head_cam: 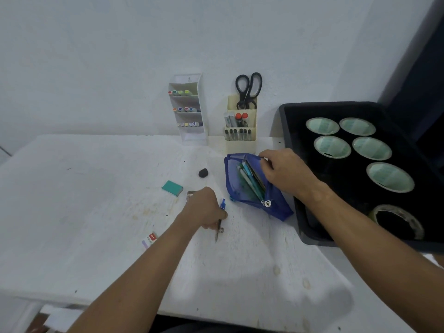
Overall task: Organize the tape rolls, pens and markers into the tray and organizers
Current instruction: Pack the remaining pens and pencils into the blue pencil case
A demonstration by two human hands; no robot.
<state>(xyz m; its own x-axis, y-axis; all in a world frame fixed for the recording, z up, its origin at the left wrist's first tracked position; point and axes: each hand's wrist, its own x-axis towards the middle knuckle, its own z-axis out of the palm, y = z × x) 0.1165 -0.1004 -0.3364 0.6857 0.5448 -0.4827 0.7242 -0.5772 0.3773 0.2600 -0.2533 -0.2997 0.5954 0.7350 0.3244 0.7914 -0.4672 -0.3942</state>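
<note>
A blue mesh pencil pouch [252, 188] lies open on the white table with several pens [249, 179] inside. My right hand [286, 174] grips the pouch's upper right edge. My left hand [204, 207] is closed on a compass with a blue top [220, 219], its point resting on the table. A black tray [300, 131] at the right holds several tape rolls [332, 146]. A white tiered organizer [189, 111] holds coloured markers. A cream organizer [240, 131] holds scissors, markers and pens.
A teal eraser [172, 187], a black lump [203, 173] and a white eraser with a red label [149, 240] lie on the table [96, 188]. A small metal item [191, 195] shows just behind my left hand. The wall stands close behind the organizers.
</note>
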